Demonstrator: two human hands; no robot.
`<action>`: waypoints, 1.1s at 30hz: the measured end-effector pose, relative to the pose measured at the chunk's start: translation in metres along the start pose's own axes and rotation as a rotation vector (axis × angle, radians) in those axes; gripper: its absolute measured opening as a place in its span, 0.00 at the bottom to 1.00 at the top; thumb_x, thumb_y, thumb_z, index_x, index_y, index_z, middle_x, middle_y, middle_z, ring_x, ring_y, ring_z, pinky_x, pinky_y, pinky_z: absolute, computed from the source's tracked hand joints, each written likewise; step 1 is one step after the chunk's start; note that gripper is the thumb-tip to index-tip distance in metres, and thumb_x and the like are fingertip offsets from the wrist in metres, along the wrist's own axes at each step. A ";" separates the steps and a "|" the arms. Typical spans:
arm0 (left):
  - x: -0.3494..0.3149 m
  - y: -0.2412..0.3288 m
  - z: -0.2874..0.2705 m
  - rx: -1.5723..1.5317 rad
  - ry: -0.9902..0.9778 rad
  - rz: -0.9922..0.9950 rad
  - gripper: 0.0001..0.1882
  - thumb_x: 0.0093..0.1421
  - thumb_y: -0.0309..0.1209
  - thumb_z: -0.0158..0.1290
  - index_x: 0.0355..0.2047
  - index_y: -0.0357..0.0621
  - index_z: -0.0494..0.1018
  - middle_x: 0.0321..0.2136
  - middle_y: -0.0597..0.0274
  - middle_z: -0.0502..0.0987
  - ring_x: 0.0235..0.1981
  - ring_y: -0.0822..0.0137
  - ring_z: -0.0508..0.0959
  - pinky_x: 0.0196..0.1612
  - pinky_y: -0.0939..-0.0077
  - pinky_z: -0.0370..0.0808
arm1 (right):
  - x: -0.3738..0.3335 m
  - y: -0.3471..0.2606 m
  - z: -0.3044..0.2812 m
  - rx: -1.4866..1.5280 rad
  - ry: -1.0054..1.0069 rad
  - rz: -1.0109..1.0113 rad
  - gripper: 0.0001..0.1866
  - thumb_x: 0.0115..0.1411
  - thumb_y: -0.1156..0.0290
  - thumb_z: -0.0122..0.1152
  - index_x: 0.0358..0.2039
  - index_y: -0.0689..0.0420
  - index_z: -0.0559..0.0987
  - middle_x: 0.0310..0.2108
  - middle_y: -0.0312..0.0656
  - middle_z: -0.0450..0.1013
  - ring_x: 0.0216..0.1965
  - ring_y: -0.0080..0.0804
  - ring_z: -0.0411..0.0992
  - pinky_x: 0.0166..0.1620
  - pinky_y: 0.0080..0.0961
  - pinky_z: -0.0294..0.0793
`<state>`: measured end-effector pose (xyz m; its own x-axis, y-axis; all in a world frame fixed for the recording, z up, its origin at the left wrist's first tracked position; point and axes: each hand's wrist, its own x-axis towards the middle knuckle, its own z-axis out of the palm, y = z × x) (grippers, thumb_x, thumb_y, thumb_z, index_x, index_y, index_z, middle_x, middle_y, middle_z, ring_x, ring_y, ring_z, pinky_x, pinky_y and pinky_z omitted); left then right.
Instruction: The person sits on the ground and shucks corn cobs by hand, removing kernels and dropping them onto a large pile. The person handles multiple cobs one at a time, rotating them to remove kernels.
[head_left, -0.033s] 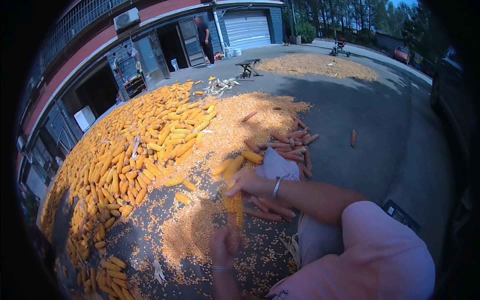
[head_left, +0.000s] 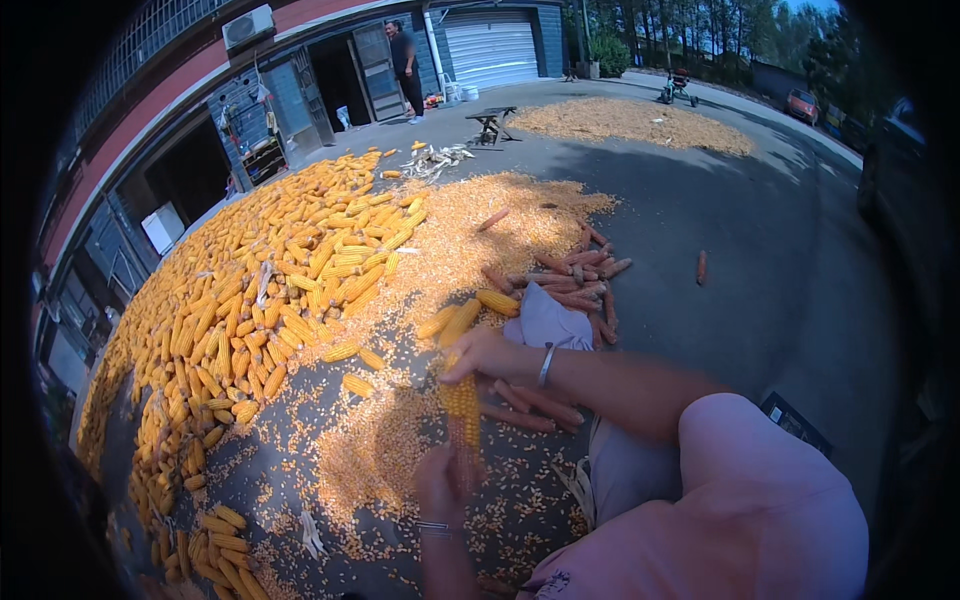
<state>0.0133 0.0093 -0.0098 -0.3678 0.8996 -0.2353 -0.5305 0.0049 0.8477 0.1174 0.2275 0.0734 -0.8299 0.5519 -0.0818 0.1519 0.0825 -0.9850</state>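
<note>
I see the half-stripped corn cob (head_left: 461, 402) held above the pavement (head_left: 740, 340), well in from its edge along the building (head_left: 150, 100), the left hand (head_left: 437, 482) wrapped around its reddish lower end and the right hand (head_left: 482, 353) gripping higher up, though blur hides whether that grip includes a second cob. I'd expect it light and stiff, smooth where kernelled, so I'd take hold at the bare, rougher end.
</note>
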 end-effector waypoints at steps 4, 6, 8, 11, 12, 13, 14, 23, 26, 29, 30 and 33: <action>0.002 -0.001 0.019 -0.078 -0.022 -0.109 0.15 0.67 0.40 0.49 0.37 0.39 0.72 0.24 0.59 0.77 0.21 0.65 0.79 0.24 0.73 0.78 | 0.000 0.006 0.010 0.045 -0.034 -0.023 0.19 0.53 0.61 0.74 0.20 0.57 0.72 0.16 0.33 0.69 0.11 0.19 0.64 0.14 0.18 0.59; -0.005 -0.002 0.021 -0.116 -0.059 -0.130 0.16 0.68 0.41 0.47 0.40 0.39 0.71 0.26 0.58 0.77 0.22 0.66 0.79 0.25 0.74 0.78 | -0.009 0.000 0.014 0.099 -0.061 -0.029 0.20 0.56 0.58 0.71 0.20 0.57 0.72 0.16 0.34 0.69 0.12 0.18 0.65 0.14 0.17 0.61; -0.011 0.008 0.024 -0.156 -0.090 -0.114 0.18 0.69 0.43 0.45 0.42 0.40 0.71 0.27 0.58 0.77 0.23 0.66 0.79 0.25 0.74 0.78 | -0.011 -0.007 0.016 0.083 -0.064 -0.042 0.21 0.58 0.56 0.69 0.20 0.57 0.72 0.16 0.34 0.69 0.12 0.18 0.65 0.15 0.16 0.61; -0.013 0.013 0.027 -0.201 -0.106 -0.112 0.22 0.70 0.50 0.42 0.45 0.43 0.69 0.28 0.58 0.77 0.23 0.67 0.79 0.24 0.75 0.77 | -0.014 -0.014 0.026 0.037 -0.074 -0.056 0.22 0.60 0.54 0.67 0.21 0.57 0.72 0.17 0.34 0.69 0.12 0.18 0.65 0.15 0.15 0.62; -0.013 0.014 0.026 -0.199 -0.093 -0.106 0.23 0.69 0.51 0.42 0.45 0.43 0.70 0.28 0.58 0.77 0.23 0.67 0.79 0.24 0.76 0.77 | -0.013 -0.015 0.030 0.020 -0.076 -0.058 0.22 0.60 0.53 0.66 0.21 0.57 0.72 0.17 0.34 0.69 0.12 0.18 0.65 0.16 0.15 0.62; -0.012 0.014 0.028 -0.194 -0.088 -0.104 0.24 0.69 0.52 0.42 0.45 0.43 0.70 0.28 0.58 0.77 0.22 0.67 0.79 0.23 0.76 0.77 | -0.008 -0.009 0.028 0.007 -0.073 -0.098 0.23 0.59 0.51 0.67 0.23 0.60 0.74 0.16 0.39 0.72 0.08 0.21 0.66 0.12 0.18 0.63; -0.010 0.014 0.030 -0.190 -0.084 -0.103 0.24 0.69 0.53 0.43 0.45 0.43 0.70 0.28 0.58 0.77 0.22 0.67 0.79 0.23 0.77 0.76 | -0.005 -0.004 0.027 -0.023 -0.066 -0.117 0.24 0.59 0.51 0.67 0.23 0.61 0.75 0.16 0.39 0.72 0.09 0.21 0.67 0.13 0.18 0.64; -0.003 0.004 0.025 -0.001 -0.010 -0.061 0.29 0.68 0.60 0.39 0.41 0.44 0.69 0.23 0.57 0.76 0.16 0.69 0.76 0.17 0.78 0.74 | 0.002 0.003 0.033 -0.224 -0.100 -0.145 0.29 0.59 0.45 0.63 0.22 0.63 0.75 0.12 0.40 0.71 0.10 0.24 0.70 0.15 0.21 0.68; -0.005 0.001 0.021 0.108 -0.012 -0.029 0.28 0.68 0.59 0.39 0.40 0.43 0.68 0.21 0.58 0.75 0.15 0.70 0.75 0.16 0.79 0.73 | 0.004 0.008 0.034 -0.185 -0.112 -0.135 0.29 0.59 0.46 0.63 0.22 0.63 0.76 0.12 0.40 0.71 0.09 0.25 0.70 0.15 0.21 0.69; -0.006 -0.003 0.024 0.121 0.022 0.001 0.27 0.68 0.57 0.39 0.38 0.43 0.68 0.19 0.58 0.74 0.14 0.70 0.75 0.15 0.79 0.72 | 0.005 0.013 0.033 -0.179 -0.121 -0.115 0.27 0.59 0.47 0.64 0.22 0.63 0.76 0.12 0.41 0.71 0.10 0.26 0.70 0.14 0.22 0.69; -0.008 -0.005 0.029 0.112 0.043 -0.031 0.27 0.68 0.56 0.38 0.38 0.43 0.68 0.18 0.58 0.74 0.14 0.70 0.74 0.15 0.79 0.72 | 0.003 0.015 0.033 -0.180 -0.107 -0.094 0.27 0.59 0.48 0.64 0.22 0.63 0.76 0.12 0.41 0.71 0.10 0.26 0.70 0.14 0.22 0.69; -0.002 -0.006 0.037 0.159 0.073 -0.045 0.25 0.68 0.53 0.37 0.37 0.42 0.68 0.18 0.57 0.74 0.14 0.68 0.74 0.15 0.76 0.72 | -0.010 0.007 0.026 -0.174 -0.130 0.044 0.21 0.62 0.54 0.64 0.25 0.60 0.74 0.15 0.36 0.70 0.13 0.22 0.68 0.15 0.20 0.64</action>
<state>0.0452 0.0232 0.0034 -0.4039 0.8628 -0.3042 -0.4227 0.1189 0.8984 0.1126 0.2014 0.0629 -0.8809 0.4475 -0.1541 0.2706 0.2091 -0.9397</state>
